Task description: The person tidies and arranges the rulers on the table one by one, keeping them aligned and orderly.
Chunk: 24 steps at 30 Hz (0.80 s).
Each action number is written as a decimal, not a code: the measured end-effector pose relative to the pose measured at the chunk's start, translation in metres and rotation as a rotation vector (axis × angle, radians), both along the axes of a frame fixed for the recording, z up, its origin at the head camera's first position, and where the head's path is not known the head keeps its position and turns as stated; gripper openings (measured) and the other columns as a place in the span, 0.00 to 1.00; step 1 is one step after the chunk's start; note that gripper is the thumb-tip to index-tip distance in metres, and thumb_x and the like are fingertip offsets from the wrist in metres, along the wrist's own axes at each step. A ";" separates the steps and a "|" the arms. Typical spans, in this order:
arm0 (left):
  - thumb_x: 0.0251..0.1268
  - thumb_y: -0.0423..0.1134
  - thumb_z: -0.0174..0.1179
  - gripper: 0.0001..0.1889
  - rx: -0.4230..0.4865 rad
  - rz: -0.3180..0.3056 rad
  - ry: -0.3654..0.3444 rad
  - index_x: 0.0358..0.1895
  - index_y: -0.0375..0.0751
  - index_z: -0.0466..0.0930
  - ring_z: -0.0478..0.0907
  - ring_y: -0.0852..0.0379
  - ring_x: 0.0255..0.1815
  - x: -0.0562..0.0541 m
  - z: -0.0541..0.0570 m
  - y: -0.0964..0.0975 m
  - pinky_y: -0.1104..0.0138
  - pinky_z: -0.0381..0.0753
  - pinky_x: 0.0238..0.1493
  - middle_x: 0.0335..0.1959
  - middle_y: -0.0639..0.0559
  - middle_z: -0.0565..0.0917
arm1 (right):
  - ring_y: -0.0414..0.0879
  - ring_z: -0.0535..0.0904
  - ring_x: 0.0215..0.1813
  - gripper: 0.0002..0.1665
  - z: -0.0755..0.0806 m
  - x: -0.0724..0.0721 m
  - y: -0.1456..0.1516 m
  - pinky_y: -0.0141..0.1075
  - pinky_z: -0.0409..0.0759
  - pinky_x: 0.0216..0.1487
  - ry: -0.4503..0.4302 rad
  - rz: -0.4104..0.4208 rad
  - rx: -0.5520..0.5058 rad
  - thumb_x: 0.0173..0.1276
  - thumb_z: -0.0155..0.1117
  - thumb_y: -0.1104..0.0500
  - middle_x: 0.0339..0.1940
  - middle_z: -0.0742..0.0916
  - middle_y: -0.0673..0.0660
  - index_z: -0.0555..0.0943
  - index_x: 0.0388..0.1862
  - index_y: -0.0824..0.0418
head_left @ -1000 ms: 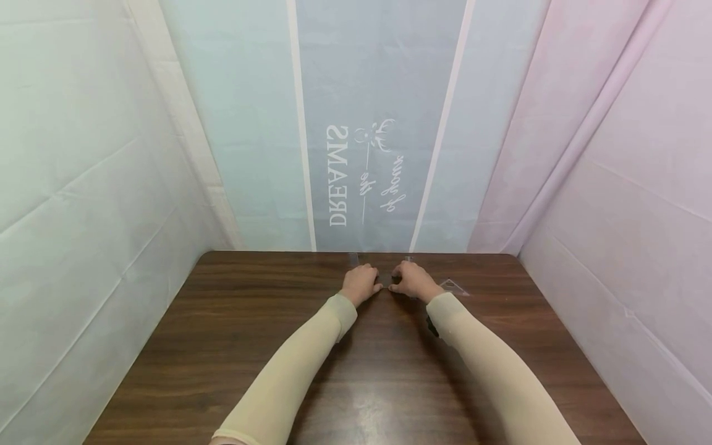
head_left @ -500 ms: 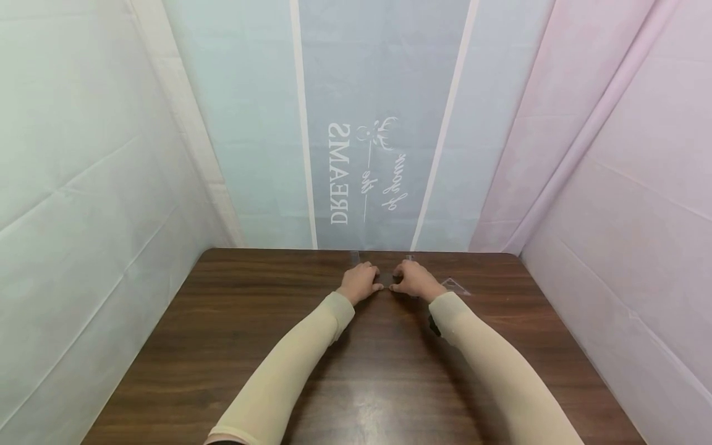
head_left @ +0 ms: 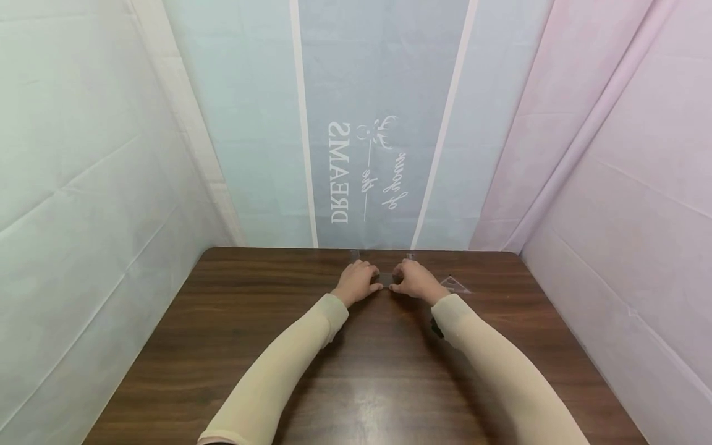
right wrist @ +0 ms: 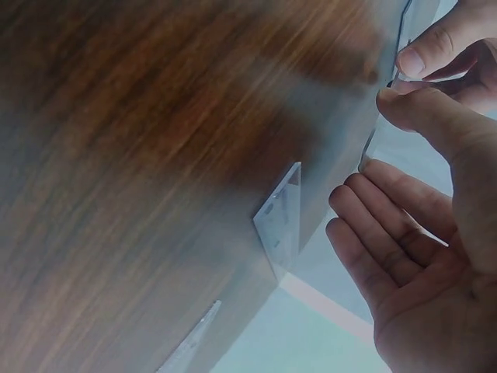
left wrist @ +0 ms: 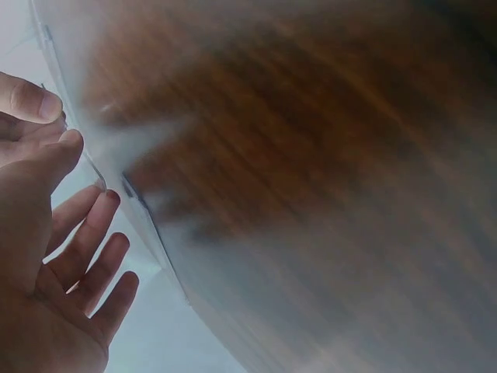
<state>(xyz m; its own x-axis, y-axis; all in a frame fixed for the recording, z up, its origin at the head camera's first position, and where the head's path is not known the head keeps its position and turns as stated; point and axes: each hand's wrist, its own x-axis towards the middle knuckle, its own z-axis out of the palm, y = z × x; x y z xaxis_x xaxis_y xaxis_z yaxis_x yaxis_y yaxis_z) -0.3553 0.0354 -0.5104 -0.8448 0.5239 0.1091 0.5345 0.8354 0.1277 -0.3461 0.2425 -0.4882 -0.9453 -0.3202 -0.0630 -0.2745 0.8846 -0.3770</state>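
Observation:
Both hands hold a thin clear plastic piece [head_left: 386, 281] between them above the far part of the table; its exact kind is hard to tell. My left hand [head_left: 356, 281] pinches its left side, thumb nearest me and fingertips on the far edge. My right hand [head_left: 416, 281] pinches the right side the same way. In the left wrist view the left hand [left wrist: 62, 264] has its lower fingers loosely spread. The right wrist view shows the right hand [right wrist: 435, 233] with a curved edge of the piece at the index fingertip.
A clear set square [head_left: 456, 285] lies right of the right hand. Another clear triangular piece [right wrist: 281, 221] lies beyond that hand. Past the left hand is a clear strip [head_left: 355, 254] near the far edge of the brown wooden table [head_left: 250, 321]. Fabric walls [head_left: 267, 154] surround the table.
The clear piece has tilted, so more of its face shows between the hands. My left hand has shifted slightly left; the right hand has barely moved.

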 end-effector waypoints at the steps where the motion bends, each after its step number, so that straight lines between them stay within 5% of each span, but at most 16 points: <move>1: 0.77 0.57 0.67 0.22 0.007 -0.001 -0.001 0.63 0.48 0.87 0.79 0.51 0.61 0.001 0.000 -0.001 0.58 0.80 0.66 0.59 0.52 0.87 | 0.56 0.86 0.53 0.25 0.001 0.001 -0.001 0.53 0.86 0.55 0.005 0.004 0.004 0.71 0.78 0.52 0.53 0.87 0.61 0.86 0.59 0.66; 12: 0.74 0.59 0.69 0.25 0.063 -0.021 -0.025 0.64 0.48 0.86 0.80 0.53 0.57 0.010 0.006 -0.017 0.59 0.80 0.62 0.56 0.53 0.86 | 0.52 0.87 0.51 0.24 0.004 0.013 -0.010 0.50 0.87 0.52 0.014 0.029 -0.017 0.72 0.78 0.52 0.51 0.88 0.59 0.86 0.60 0.64; 24: 0.71 0.59 0.72 0.23 0.065 -0.067 0.031 0.61 0.50 0.89 0.82 0.54 0.52 0.022 0.013 -0.039 0.60 0.81 0.59 0.52 0.55 0.88 | 0.55 0.88 0.55 0.24 0.012 0.032 -0.026 0.51 0.87 0.56 0.060 0.070 -0.032 0.71 0.78 0.53 0.53 0.89 0.61 0.86 0.59 0.66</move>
<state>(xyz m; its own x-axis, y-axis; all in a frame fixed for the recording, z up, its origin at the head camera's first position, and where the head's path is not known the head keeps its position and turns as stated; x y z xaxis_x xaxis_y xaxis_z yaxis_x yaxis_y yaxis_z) -0.3335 -0.0035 -0.4974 -0.8039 0.5698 0.1703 0.5933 0.7882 0.1634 -0.3140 0.2165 -0.4767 -0.9222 -0.3866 0.0047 -0.3585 0.8503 -0.3853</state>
